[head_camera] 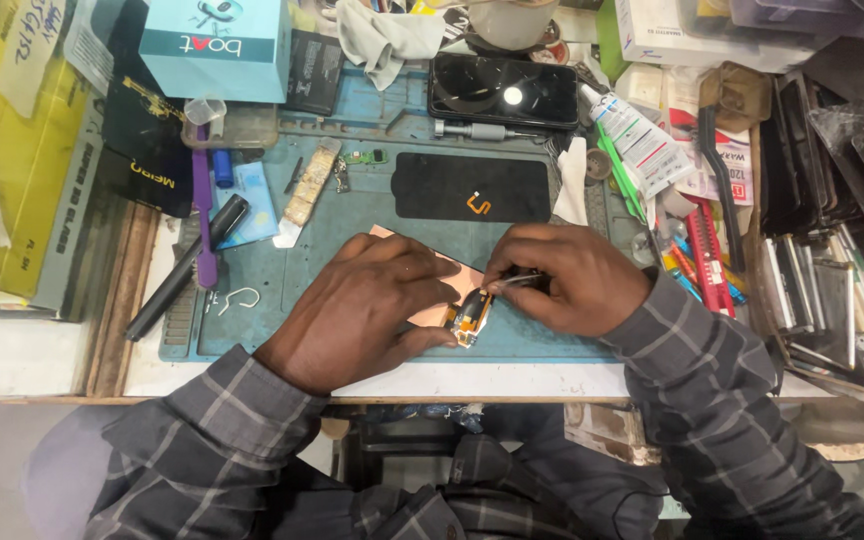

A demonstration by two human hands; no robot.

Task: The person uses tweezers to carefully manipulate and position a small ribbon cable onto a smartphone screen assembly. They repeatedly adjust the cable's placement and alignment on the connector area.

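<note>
My left hand [362, 305] lies flat over a thin copper-coloured phone part [449, 277] on the blue work mat [252, 320], pressing it down. A small black and orange component [471, 318] sticks out at the part's near right corner, by my left fingertips. My right hand [572, 280] pinches a slim metal tool, probably tweezers [518, 282], whose tip reaches toward that component. Most of the copper part is hidden under my left hand.
A black rectangular panel [472, 187] lies beyond my hands and a dark phone [504, 92] further back. A glue tube [642, 140], brushes and pens crowd the right. A black pen [185, 267], purple tool [202, 215] and boxes [217, 45] sit left.
</note>
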